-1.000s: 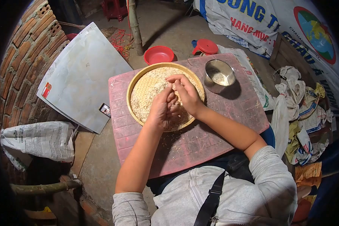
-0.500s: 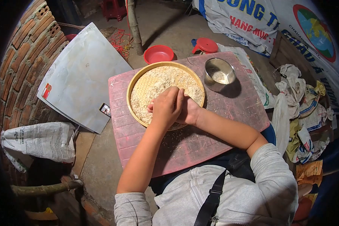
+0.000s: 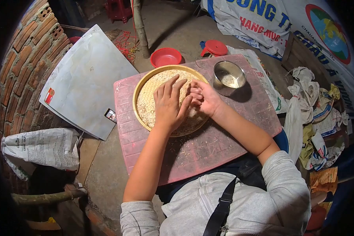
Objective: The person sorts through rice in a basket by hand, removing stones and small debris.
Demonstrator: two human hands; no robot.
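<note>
A round woven bamboo tray (image 3: 139,84) filled with pale rice grains (image 3: 147,103) lies on a pink plastic table top (image 3: 216,137). My left hand (image 3: 168,103) rests flat on the rice in the tray's middle, fingers spread. My right hand (image 3: 203,96) sits just beside it over the tray's right side, fingers curled in as if pinching a few grains; what it holds is too small to see. A steel bowl (image 3: 229,77) with a little rice in it stands on the table just right of the tray.
A red plastic bowl (image 3: 166,56) and a red stool (image 3: 214,48) lie on the ground beyond the table. A grey metal sheet (image 3: 82,82) leans against the brick wall (image 3: 25,51) at left. Printed sacks (image 3: 263,19) and crumpled bags (image 3: 314,118) crowd the right.
My left hand has moved up the tray and opened flat on the rice. My right hand has drawn out from under it and shifted right, toward the steel bowl.
</note>
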